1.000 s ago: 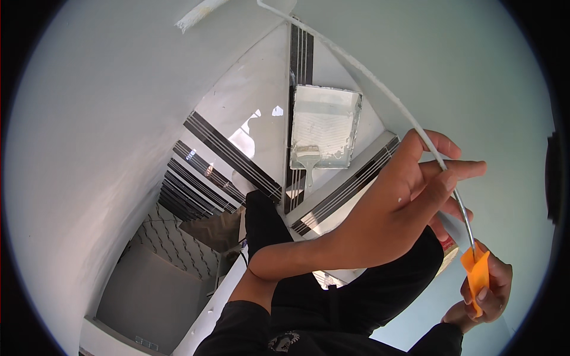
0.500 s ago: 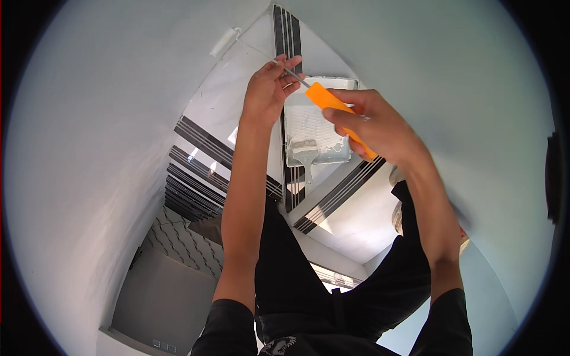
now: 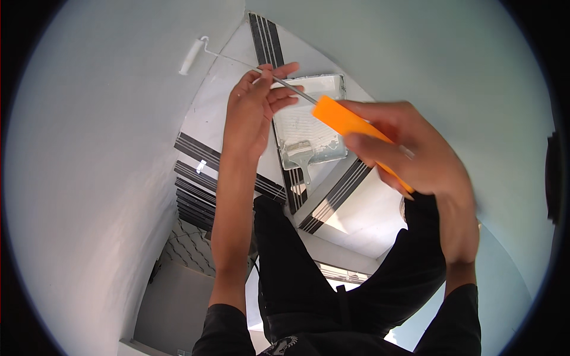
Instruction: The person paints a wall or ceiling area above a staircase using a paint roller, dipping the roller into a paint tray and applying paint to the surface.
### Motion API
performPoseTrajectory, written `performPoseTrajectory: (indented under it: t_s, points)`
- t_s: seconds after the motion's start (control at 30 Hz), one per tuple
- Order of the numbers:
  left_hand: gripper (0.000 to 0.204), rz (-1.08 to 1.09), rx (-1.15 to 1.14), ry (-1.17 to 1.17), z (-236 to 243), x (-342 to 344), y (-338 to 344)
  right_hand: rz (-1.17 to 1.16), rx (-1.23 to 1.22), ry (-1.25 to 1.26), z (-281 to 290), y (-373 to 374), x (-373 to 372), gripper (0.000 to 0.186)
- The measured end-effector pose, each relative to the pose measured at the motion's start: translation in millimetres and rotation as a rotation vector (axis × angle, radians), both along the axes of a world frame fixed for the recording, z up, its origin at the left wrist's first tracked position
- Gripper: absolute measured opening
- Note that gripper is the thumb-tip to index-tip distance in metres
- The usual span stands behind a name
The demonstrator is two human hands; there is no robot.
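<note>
Both forearms (image 3: pixel 236 202) outstretched, right hand (image 3: pixel 409 142) around orange handle (image 3: pixel 338 115)

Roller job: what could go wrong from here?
1. The left hand has several fingers spread off the metal rod, so the roller might swing if the right hand loosens on the orange handle.
2. The brush juts past the near edge of the paint tray; a bump could knock it off.

Right of centre, a smooth, plastic-looking handle (image 3: pixel 342 118), its rod (image 3: pixel 303 94) grey metal; upper centre, a paint-smeared tray (image 3: pixel 306 118), ridged inside; lower centre, matt cloth trousers (image 3: pixel 297 270); far left, a smooth wall (image 3: pixel 89 178) with faint sheen
</note>
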State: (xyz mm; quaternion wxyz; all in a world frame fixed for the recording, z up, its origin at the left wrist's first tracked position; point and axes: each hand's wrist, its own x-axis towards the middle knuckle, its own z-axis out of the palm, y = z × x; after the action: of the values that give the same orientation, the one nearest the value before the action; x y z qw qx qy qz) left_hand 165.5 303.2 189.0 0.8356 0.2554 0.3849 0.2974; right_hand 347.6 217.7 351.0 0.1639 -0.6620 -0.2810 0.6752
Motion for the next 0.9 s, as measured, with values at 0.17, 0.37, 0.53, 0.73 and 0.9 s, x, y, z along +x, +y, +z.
performPoseTrajectory:
  t_s: [0.17, 0.37, 0.53, 0.73, 0.9]
  points:
    - [0.028, -0.005, 0.132, -0.503, 122.2, 3.2, -55.2, -0.105, 0.340, -0.183, 113.2, -113.5, 20.4, 0.067]
    - [0.051, -0.214, 0.021, -0.572, 202.2, -7.0, -75.2, -0.167, 0.282, -0.071, 192.8, -183.1, 31.3, 0.065]
    - [0.053, -0.314, 0.091, -0.536, 208.1, 3.9, -76.1, -0.413, 0.782, -0.597, 179.7, -263.2, 53.4, 0.063]
    - [0.052, -0.257, 0.087, -0.508, 177.4, 25.3, -63.3, -0.421, 0.217, -0.310, 171.7, -171.8, 48.5, 0.075]
    - [0.036, -0.173, 0.180, -0.375, 140.7, 41.7, -21.5, -0.311, 0.420, -0.377, 127.9, -96.5, 53.4, 0.061]
